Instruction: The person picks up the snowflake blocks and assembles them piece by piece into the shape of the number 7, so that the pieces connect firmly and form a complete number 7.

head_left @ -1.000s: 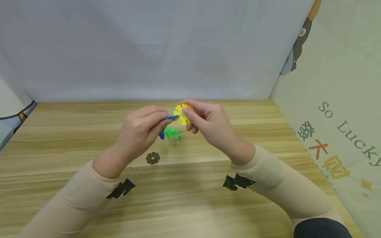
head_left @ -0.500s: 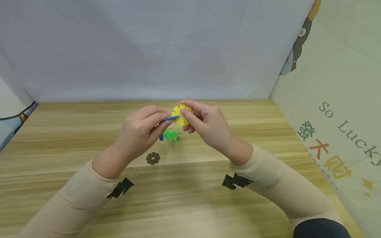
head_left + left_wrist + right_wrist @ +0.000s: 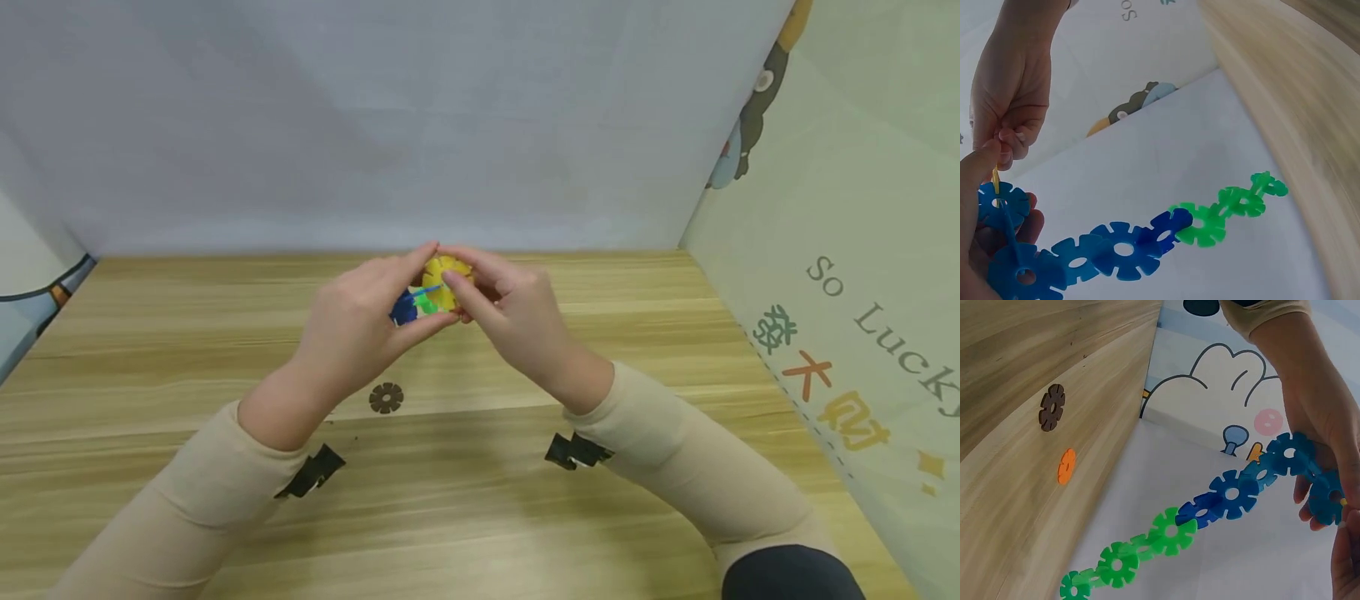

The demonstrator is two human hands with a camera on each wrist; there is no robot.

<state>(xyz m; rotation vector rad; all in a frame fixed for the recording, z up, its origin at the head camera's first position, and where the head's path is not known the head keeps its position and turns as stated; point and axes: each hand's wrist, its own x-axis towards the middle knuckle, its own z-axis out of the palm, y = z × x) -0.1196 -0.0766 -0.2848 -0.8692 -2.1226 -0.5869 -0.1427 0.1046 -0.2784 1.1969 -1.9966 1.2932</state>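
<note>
My right hand [image 3: 521,321] pinches a yellow notched disc [image 3: 437,279] between thumb and fingers. A chain of interlocking discs, blue [image 3: 1110,242] and then green [image 3: 1210,222], runs from it; its end blue disc [image 3: 1017,206] meets the yellow disc, seen edge-on in the left wrist view. My left hand [image 3: 352,308] curves around this joint, thumb at the yellow disc's lower edge and index finger at its top. Its other fingers lie behind the blue discs. In the right wrist view the green part [image 3: 1172,545] hangs away from both hands.
A brown notched disc [image 3: 377,399] lies on the wooden table [image 3: 450,517]. The right wrist view also shows an orange disc [image 3: 1065,472] on the table. A pale cloth wall [image 3: 390,125] rises behind, with a printed panel [image 3: 862,250] at right.
My left fingers have shifted from pinching the blue disc to spreading around the yellow one. My right hand has moved slightly left, and the green part now shows nearer the hands.
</note>
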